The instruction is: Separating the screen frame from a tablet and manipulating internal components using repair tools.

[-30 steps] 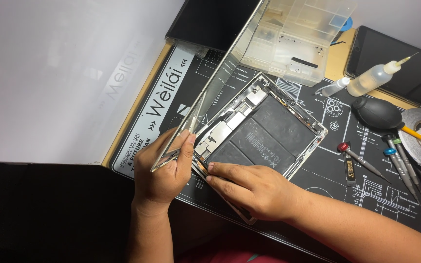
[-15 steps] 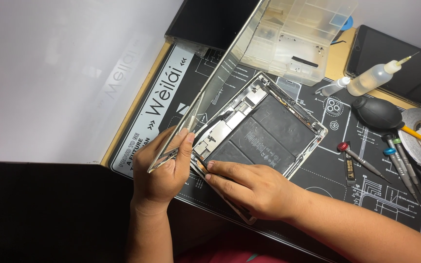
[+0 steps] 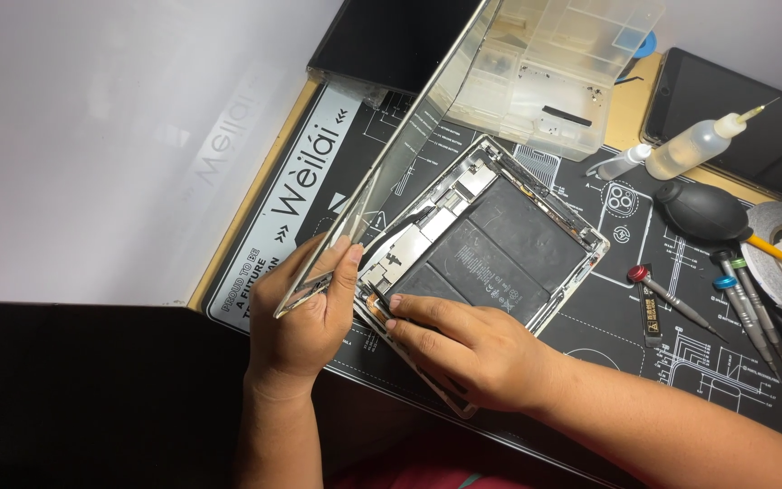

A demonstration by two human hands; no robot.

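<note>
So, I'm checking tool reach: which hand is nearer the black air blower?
Right. The right hand presses the opened tablet, left of the black air blower; the left hand is farther left.

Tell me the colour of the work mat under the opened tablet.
Black with white line drawings, the work mat shows best in the head view.

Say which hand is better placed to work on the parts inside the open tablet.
Right, probably. The right hand already rests with fingertips on the tablet beside its inner parts, while the left hand is busy propping up the lifted screen panel.
</note>
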